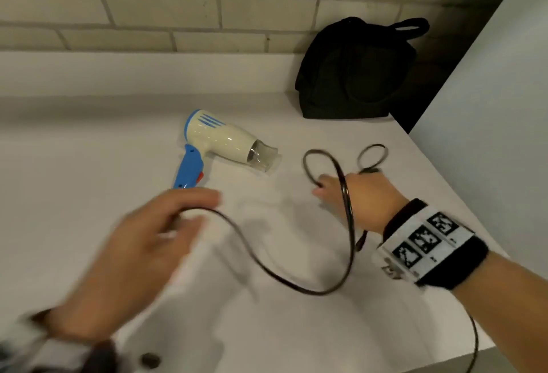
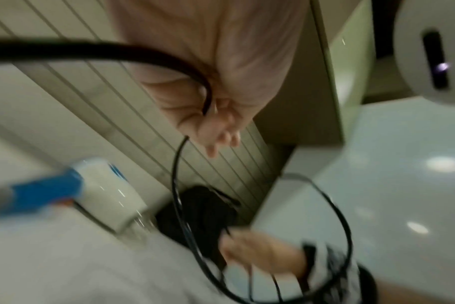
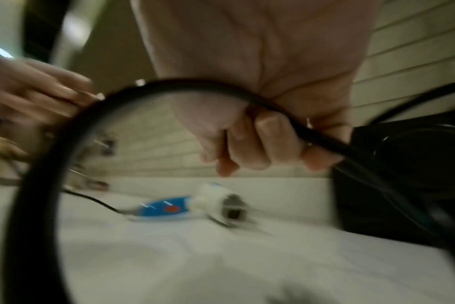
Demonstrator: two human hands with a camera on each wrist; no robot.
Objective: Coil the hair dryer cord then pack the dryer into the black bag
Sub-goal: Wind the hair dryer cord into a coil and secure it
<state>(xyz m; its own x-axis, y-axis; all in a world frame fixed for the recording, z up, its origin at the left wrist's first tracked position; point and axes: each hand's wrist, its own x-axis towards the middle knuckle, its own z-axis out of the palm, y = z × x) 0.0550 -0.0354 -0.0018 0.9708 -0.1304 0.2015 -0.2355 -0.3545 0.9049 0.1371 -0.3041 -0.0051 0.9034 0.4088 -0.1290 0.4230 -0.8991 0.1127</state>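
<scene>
The cream and blue hair dryer [image 1: 219, 141] lies on its side on the white counter [image 1: 89, 165], nozzle toward the right. Its black cord [image 1: 267, 266] runs from the handle through my left hand [image 1: 189, 212], which is blurred and holds the cord between thumb and fingers. The cord then sags in a big curve to my right hand [image 1: 326, 188]. That hand grips gathered loops, its fingers [image 3: 260, 144] curled round the cord [image 3: 39, 164]. The black bag [image 1: 353, 73] stands against the tiled wall at the back right, beyond my right hand.
A sink basin with a drain [image 1: 150, 360] lies below my left hand. A white panel [image 1: 489, 105] bounds the counter on the right. The cord's tail [image 1: 474, 343] hangs over the counter's front right edge. A round white dispenser [image 2: 429, 51] shows in the left wrist view.
</scene>
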